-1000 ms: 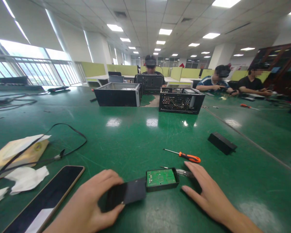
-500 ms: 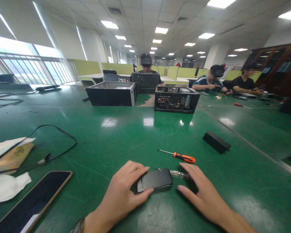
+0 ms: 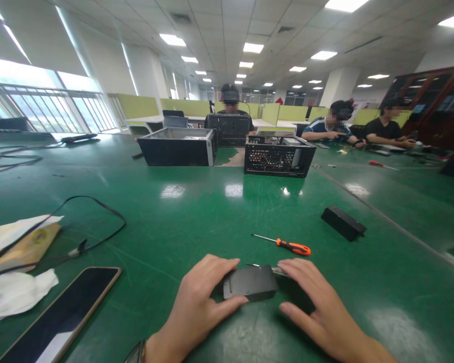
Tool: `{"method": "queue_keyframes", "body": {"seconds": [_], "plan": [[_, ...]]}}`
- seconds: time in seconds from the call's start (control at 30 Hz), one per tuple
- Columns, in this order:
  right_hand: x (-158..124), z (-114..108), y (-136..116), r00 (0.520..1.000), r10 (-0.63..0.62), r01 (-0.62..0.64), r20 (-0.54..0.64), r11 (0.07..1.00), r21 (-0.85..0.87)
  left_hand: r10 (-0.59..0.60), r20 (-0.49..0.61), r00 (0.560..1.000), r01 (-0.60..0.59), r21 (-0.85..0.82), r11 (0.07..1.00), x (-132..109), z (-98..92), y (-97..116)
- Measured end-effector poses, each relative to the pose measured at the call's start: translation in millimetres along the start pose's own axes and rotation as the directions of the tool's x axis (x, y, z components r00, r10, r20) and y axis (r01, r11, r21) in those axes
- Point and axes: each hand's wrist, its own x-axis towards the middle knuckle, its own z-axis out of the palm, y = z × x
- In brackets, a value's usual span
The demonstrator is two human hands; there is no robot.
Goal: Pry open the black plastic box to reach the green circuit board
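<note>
Close in front of me, a small black box-shaped device (image 3: 250, 283) is gripped at its left end by my left hand (image 3: 201, 292), thumb on the near side and fingers on the far side. My right hand (image 3: 318, 307) is just right of the device, thumb and fingers apart, with nothing held. Behind the device lies a screwdriver with a clear handle (image 3: 280, 271); the device and my right fingers partly hide it. Farther out, an orange-and-black screwdriver (image 3: 293, 247) rests on the green table (image 3: 181, 222).
A black block-shaped adapter (image 3: 343, 223) lies to the right. At left are a phone (image 3: 66, 312), crumpled tissue (image 3: 20, 292), a paper packet (image 3: 26, 247) and a black cable (image 3: 123, 227). Two computer cases (image 3: 177, 151) stand farther back. Several people sit across the table.
The device has turned slightly in my left hand, and its top face looks different. My right hand now covers more of the clear-handled screwdriver. The whole view has shifted a little.
</note>
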Motion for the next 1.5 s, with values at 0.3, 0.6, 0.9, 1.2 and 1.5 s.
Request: {"method": "queue_keyframes", "body": {"seconds": [0.3,0.6,0.9,1.2,1.5], "plan": [[38,-13,-22,0.989,0.009,-0.012,0.149,1.0,0.021,-0.036,0.021,0.999,0.037,-0.022,0.999,-1,-7.0,-3],[55,-4,-22,0.982,-0.019,-0.042,0.19,0.95,0.311,-0.005,0.008,1.0,0.005,-0.025,1.0,-6,-0.1,-8],[51,2,-18,0.982,0.043,-0.111,0.186,0.919,0.377,-0.038,0.028,0.999,0.039,-0.027,0.999,-5,-1.4,-7],[53,-3,-22,0.987,-0.017,-0.044,0.16,0.929,0.368,-0.042,-0.099,0.994,0.046,0.041,0.998,-3,-8.7,-9],[45,-40,68,0.563,0.727,-0.737,-0.393,0.657,0.159,-0.082,-0.195,0.977,0.092,0.042,0.995,-4,-12.3,-18]]}}
